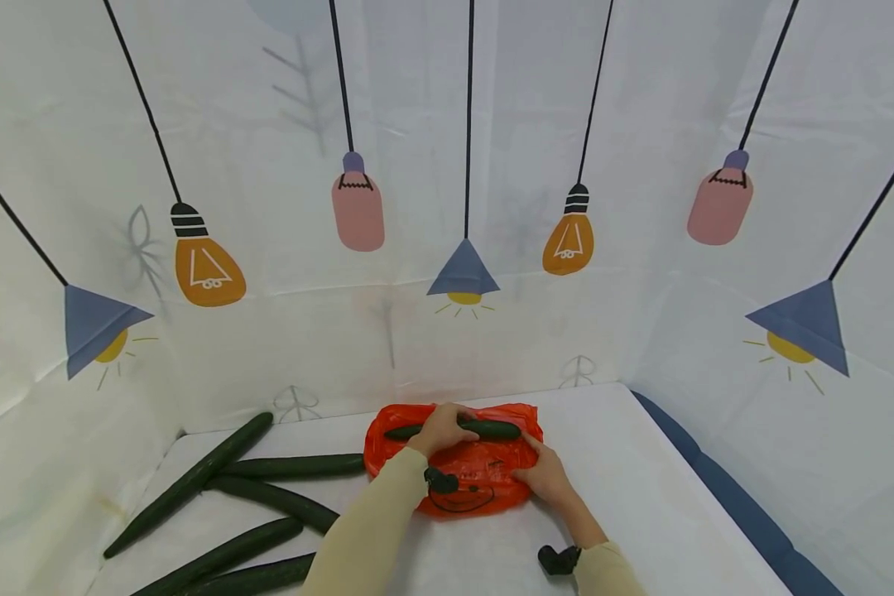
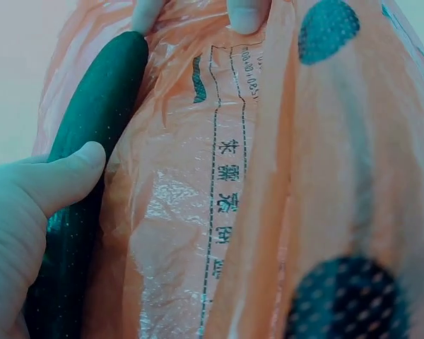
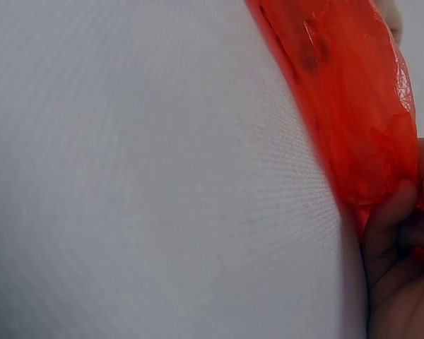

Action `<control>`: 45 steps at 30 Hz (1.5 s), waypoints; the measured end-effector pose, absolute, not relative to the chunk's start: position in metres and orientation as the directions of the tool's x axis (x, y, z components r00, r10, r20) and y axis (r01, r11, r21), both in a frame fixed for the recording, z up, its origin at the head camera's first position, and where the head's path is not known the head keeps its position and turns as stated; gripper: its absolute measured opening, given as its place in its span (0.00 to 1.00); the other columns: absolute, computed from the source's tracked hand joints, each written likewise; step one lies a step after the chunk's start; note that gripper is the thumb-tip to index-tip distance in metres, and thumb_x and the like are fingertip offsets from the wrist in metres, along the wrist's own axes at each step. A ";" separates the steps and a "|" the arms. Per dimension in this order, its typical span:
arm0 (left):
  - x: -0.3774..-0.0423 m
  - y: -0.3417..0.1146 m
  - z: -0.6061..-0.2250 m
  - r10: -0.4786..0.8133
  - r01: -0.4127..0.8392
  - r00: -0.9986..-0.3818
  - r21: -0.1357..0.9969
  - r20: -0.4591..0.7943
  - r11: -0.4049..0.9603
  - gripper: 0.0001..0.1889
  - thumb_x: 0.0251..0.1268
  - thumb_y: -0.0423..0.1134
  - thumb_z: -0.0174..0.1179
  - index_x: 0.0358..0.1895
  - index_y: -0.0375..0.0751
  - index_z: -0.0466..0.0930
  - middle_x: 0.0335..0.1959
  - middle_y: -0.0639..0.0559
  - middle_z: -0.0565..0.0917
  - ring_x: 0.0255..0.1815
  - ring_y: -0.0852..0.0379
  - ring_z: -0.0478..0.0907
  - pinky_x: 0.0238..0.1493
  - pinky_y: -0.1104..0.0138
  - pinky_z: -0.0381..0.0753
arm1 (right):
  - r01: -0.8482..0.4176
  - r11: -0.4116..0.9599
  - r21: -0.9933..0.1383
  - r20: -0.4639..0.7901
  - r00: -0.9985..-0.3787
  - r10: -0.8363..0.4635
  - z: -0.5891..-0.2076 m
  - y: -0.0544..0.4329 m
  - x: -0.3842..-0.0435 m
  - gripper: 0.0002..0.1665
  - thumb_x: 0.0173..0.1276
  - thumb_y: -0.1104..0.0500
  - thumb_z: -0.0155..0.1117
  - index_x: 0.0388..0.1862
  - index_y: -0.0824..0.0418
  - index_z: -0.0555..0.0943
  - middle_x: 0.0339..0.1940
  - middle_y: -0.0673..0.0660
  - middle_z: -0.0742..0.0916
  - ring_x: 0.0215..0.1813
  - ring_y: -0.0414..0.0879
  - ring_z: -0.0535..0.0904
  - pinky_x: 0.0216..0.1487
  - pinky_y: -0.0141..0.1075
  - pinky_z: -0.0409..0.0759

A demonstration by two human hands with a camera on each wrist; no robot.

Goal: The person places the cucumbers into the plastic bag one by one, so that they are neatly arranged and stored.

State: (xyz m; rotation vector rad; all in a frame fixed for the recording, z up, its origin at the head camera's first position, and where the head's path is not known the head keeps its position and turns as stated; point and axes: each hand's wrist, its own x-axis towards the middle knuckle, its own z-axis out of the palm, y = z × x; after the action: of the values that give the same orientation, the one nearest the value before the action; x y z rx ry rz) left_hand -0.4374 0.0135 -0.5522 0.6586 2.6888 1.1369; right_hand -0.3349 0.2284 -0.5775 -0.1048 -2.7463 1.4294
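Observation:
A dark green cucumber (image 1: 492, 430) lies lengthwise on a red plastic bag (image 1: 477, 472) at the table's far side. My left hand (image 1: 444, 430) grips this cucumber from above. In the left wrist view its thumb (image 2: 74, 176) lies along the cucumber (image 2: 102, 106), with the other fingers mostly hidden. At the bag's right edge is my right hand (image 1: 547, 476), one fingertip touching the cucumber's end and the thumb over the bag. The right wrist view shows curled fingers (image 3: 392, 226) of this hand holding the bag's edge (image 3: 367, 141).
Several more cucumbers lie left of the bag: a long slanted one (image 1: 194, 480), one reaching the bag (image 1: 298, 467), others nearer the front (image 1: 231, 550). White sheeting (image 1: 432, 348) printed with lamps encloses the white table (image 1: 641, 497). A blue strip (image 1: 737, 497) runs along the right side.

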 end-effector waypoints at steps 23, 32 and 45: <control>-0.410 -0.015 -0.483 0.535 0.520 -0.816 0.684 0.219 0.511 0.11 0.68 0.37 0.61 0.50 0.42 0.84 0.43 0.53 0.84 0.43 0.59 0.79 0.47 0.64 0.78 | 0.013 0.565 -0.825 0.020 -0.998 0.053 -0.578 0.229 -0.338 0.44 0.58 0.68 0.70 0.73 0.69 0.63 0.68 0.72 0.70 0.70 0.69 0.60 0.65 0.59 0.61; -0.376 -0.058 -0.459 0.558 0.568 -0.792 0.632 0.246 0.527 0.09 0.69 0.38 0.61 0.48 0.42 0.85 0.42 0.58 0.83 0.44 0.61 0.78 0.50 0.63 0.77 | 0.035 0.583 -0.812 -0.010 -0.999 0.047 -0.577 0.230 -0.340 0.45 0.59 0.66 0.70 0.74 0.68 0.61 0.69 0.73 0.68 0.71 0.70 0.58 0.65 0.60 0.60; -0.333 -0.135 -0.482 0.544 0.562 -0.803 0.612 0.243 0.557 0.08 0.68 0.36 0.62 0.46 0.43 0.85 0.38 0.61 0.83 0.39 0.63 0.78 0.43 0.65 0.79 | 0.046 0.583 -0.811 -0.029 -0.999 0.039 -0.570 0.227 -0.338 0.45 0.60 0.66 0.69 0.74 0.68 0.60 0.69 0.75 0.66 0.71 0.70 0.56 0.67 0.60 0.57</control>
State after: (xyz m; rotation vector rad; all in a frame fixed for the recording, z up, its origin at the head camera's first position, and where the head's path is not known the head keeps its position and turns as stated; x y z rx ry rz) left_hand -0.3334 -0.1348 -0.4822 0.9924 2.7943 1.1135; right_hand -0.3381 0.2268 -0.5704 -0.0757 -2.8020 1.4363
